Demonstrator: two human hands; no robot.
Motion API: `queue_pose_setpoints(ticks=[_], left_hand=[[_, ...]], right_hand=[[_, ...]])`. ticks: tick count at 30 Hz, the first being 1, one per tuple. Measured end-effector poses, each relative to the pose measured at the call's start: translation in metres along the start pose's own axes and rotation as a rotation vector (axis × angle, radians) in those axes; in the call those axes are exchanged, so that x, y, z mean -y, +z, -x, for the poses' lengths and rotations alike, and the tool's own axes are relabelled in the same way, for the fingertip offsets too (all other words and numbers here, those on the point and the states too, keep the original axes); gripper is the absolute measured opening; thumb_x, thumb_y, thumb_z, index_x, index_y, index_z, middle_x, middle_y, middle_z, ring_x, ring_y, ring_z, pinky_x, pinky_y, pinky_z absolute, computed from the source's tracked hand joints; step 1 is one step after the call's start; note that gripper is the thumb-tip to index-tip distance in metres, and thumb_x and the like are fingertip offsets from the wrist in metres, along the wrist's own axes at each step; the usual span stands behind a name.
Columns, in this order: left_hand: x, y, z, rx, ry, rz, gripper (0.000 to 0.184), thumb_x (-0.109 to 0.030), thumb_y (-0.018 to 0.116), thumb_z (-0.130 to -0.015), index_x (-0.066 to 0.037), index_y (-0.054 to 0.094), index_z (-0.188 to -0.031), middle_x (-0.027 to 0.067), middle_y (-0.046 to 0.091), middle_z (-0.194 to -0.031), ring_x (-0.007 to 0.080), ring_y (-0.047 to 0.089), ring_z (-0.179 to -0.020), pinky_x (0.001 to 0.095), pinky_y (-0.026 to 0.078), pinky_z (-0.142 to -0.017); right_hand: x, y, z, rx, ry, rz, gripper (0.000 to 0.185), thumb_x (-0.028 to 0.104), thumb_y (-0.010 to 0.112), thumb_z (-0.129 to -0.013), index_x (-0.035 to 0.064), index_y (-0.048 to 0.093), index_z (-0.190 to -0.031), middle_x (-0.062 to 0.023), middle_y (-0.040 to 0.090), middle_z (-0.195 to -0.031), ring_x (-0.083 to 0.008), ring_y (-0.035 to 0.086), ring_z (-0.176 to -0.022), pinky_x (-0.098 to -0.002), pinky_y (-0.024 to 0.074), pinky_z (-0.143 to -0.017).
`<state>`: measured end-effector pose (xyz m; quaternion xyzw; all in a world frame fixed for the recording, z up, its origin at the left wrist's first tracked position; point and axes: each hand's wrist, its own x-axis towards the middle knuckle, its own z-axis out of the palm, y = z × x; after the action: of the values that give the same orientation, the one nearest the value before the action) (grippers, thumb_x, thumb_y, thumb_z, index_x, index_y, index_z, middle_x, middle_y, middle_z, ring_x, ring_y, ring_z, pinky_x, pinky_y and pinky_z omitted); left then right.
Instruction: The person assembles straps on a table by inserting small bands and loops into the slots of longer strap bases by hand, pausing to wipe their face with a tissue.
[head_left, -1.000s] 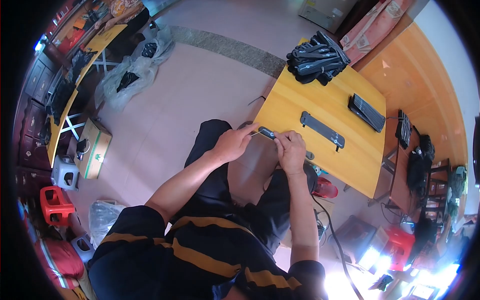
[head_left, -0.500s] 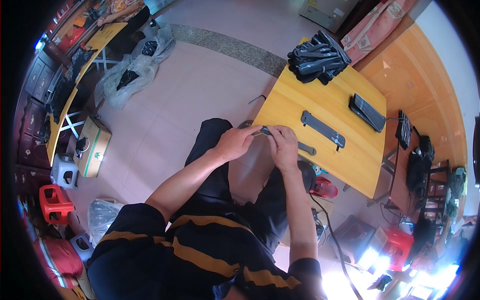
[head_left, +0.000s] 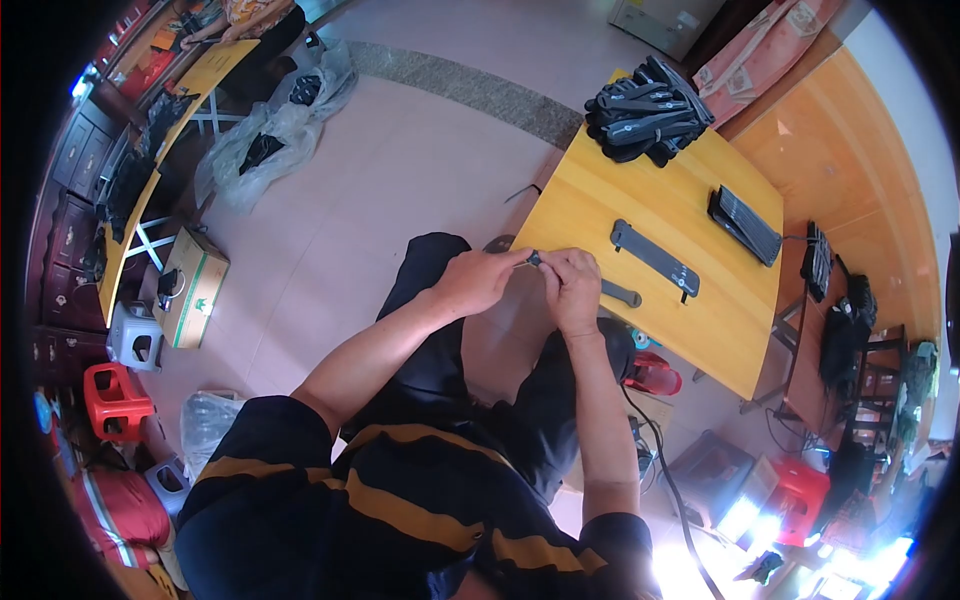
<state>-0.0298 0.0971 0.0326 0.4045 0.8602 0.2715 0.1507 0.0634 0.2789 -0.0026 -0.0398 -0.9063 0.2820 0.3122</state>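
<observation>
My left hand (head_left: 474, 281) and my right hand (head_left: 572, 287) meet just off the near-left edge of the yellow table. Between their fingertips is a small dark piece (head_left: 535, 258), too small to name. Both hands have thumb and fingers pinched on it. A dark grey strip (head_left: 622, 293) with a rounded end shows past my right hand, over the table; whether that hand touches it is hidden. Farther in lies a longer dark grey strap (head_left: 655, 260) with small tabs at its ends and light markings near one end.
On the yellow table (head_left: 725, 345) are a heap of dark straps (head_left: 650, 112) and a neat stack of dark strips (head_left: 745, 226). A black cable (head_left: 668, 470) runs beside my right arm. At upper left, another person (head_left: 262, 22) is at a long table. A cardboard box (head_left: 192, 290) and stools stand left.
My fingers have shifted slightly around the small dark piece, which stays between both hands. The view has moved a little; the straps on the table lie as before.
</observation>
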Motion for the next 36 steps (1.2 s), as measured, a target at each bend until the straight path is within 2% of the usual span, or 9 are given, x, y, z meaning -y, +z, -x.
queue_pose_setpoints(ticks=[14, 16, 23, 25, 28, 31, 35, 36], left_hand=[[0.012, 0.000, -0.006, 0.040, 0.032, 0.084, 0.038, -0.018, 0.054, -0.101, -0.022, 0.066, -0.137, 0.0195, 0.074, -0.101, 0.0400, 0.071, -0.087, 0.0499, 0.058, -0.079], [0.012, 0.005, -0.002, -0.041, 0.080, -0.022, 0.040, -0.017, 0.056, -0.100, -0.020, 0.064, -0.139, 0.0158, 0.072, -0.081, 0.0347, 0.070, -0.072, 0.0449, 0.056, -0.069], [0.006, 0.003, 0.000, -0.068, 0.065, -0.048, 0.040, -0.016, 0.057, -0.099, -0.019, 0.065, -0.138, 0.0185, 0.072, -0.082, 0.0376, 0.070, -0.074, 0.0469, 0.056, -0.068], [0.007, -0.005, -0.005, -0.028, 0.126, -0.161, 0.041, -0.014, 0.054, -0.098, -0.020, 0.066, -0.137, 0.0155, 0.073, -0.080, 0.0360, 0.071, -0.072, 0.0449, 0.057, -0.068], [0.011, -0.012, -0.011, 0.042, 0.127, -0.112, 0.042, -0.012, 0.051, -0.098, -0.020, 0.067, -0.136, 0.0122, 0.073, -0.078, 0.0338, 0.071, -0.072, 0.0437, 0.056, -0.069], [0.011, -0.015, -0.015, 0.044, 0.129, -0.073, 0.042, -0.012, 0.049, -0.099, -0.020, 0.069, -0.134, 0.0092, 0.074, -0.078, 0.0318, 0.071, -0.073, 0.0433, 0.056, -0.072], [0.008, -0.019, -0.018, 0.073, 0.077, -0.052, 0.041, -0.013, 0.050, -0.099, -0.022, 0.070, -0.133, 0.0108, 0.075, -0.083, 0.0333, 0.071, -0.078, 0.0456, 0.056, -0.075], [0.007, -0.023, -0.020, 0.104, 0.087, -0.062, 0.039, -0.015, 0.051, -0.099, -0.022, 0.071, -0.132, 0.0125, 0.075, -0.095, 0.0350, 0.071, -0.087, 0.0472, 0.056, -0.079]], right_hand=[[0.000, 0.000, -0.001, 0.010, 0.010, -0.016, 0.014, 0.010, 0.076, -0.083, 0.0079, 0.077, -0.097, -0.0080, 0.068, -0.091, -0.0310, 0.064, -0.092, -0.0437, 0.0496, -0.085], [0.000, -0.001, -0.001, 0.013, 0.013, -0.004, 0.015, 0.010, 0.076, -0.083, 0.0077, 0.077, -0.097, -0.0082, 0.068, -0.091, -0.0310, 0.064, -0.092, -0.0438, 0.0496, -0.085], [0.000, 0.000, -0.001, 0.005, 0.006, -0.032, 0.014, 0.009, 0.077, -0.082, 0.0076, 0.077, -0.096, -0.0086, 0.068, -0.090, -0.0313, 0.064, -0.092, -0.0431, 0.0496, -0.084], [0.000, 0.000, -0.002, -0.002, 0.002, -0.036, 0.013, 0.009, 0.077, -0.082, 0.0076, 0.077, -0.095, -0.0086, 0.068, -0.090, -0.0311, 0.064, -0.091, -0.0430, 0.0495, -0.084], [0.002, -0.002, -0.002, 0.010, 0.019, -0.034, 0.014, 0.009, 0.077, -0.081, 0.0076, 0.077, -0.095, -0.0086, 0.068, -0.090, -0.0311, 0.064, -0.091, -0.0433, 0.0494, -0.084], [0.001, -0.001, -0.003, -0.001, 0.021, -0.046, 0.014, 0.009, 0.077, -0.081, 0.0075, 0.077, -0.095, -0.0087, 0.068, -0.090, -0.0310, 0.064, -0.092, -0.0432, 0.0494, -0.084], [0.001, -0.001, -0.003, -0.003, 0.011, -0.026, 0.014, 0.009, 0.077, -0.081, 0.0073, 0.076, -0.095, -0.0089, 0.068, -0.090, -0.0312, 0.064, -0.092, -0.0429, 0.0494, -0.084], [0.001, 0.000, -0.003, 0.000, 0.012, -0.025, 0.014, 0.009, 0.077, -0.081, 0.0072, 0.076, -0.095, -0.0090, 0.068, -0.090, -0.0314, 0.064, -0.092, -0.0429, 0.0493, -0.084]])
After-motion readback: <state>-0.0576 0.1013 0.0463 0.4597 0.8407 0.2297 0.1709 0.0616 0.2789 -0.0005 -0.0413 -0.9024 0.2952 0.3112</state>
